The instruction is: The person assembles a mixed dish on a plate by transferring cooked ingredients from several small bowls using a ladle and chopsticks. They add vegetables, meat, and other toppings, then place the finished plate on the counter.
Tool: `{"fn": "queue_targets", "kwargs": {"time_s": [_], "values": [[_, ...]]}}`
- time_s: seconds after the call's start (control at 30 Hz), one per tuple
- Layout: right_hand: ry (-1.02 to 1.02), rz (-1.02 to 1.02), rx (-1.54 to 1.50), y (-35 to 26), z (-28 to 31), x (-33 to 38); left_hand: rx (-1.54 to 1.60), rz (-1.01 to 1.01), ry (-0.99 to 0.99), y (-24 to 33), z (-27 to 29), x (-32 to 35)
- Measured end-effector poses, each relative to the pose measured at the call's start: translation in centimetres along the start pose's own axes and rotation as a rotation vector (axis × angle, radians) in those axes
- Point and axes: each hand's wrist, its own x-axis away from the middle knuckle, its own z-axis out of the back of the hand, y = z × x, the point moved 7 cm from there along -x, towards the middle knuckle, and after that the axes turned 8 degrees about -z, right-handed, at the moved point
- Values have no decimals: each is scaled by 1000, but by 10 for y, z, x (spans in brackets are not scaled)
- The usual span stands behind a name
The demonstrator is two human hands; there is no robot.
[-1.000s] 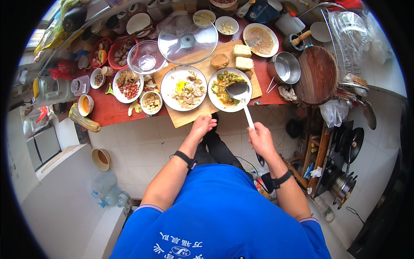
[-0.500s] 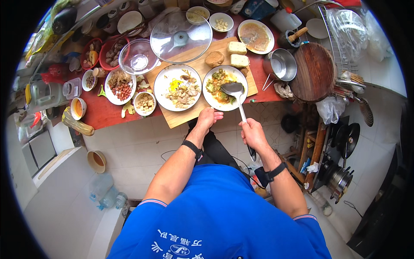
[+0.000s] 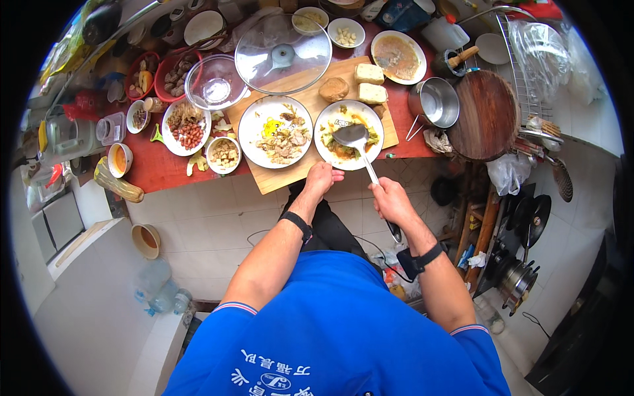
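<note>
My right hand is closed round the handle of a metal cooking spoon. The spoon's dark bowl rests in the food on a white plate, among green pieces and brownish sauce. My left hand is at this plate's near left rim, fingers stretched to the right; whether they touch the rim I cannot tell. Beside it on the left stands a white plate of chopped meat, with a yellow print showing. Both plates sit on a wooden board. Tofu blocks and a round brown piece lie behind them.
The red table bears a peanut plate, a small bowl and a squash at left. A glass lid stands behind. To the right are a steel pot and a round chopping block.
The spoon's bowl has shifted slightly left over the plate, and the food has moved off the far side, baring printed marks there. My left hand stays by the rim. The view has shifted slightly.
</note>
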Motion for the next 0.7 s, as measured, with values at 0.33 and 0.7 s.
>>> {"fn": "queue_targets", "kwargs": {"time_s": [0.33, 0.7], "values": [[37, 104, 78, -32, 14, -16, -12, -5, 20, 2, 0, 2], [10, -26, 89, 3, 37, 11, 8, -40, 28, 8, -2, 4]]}}
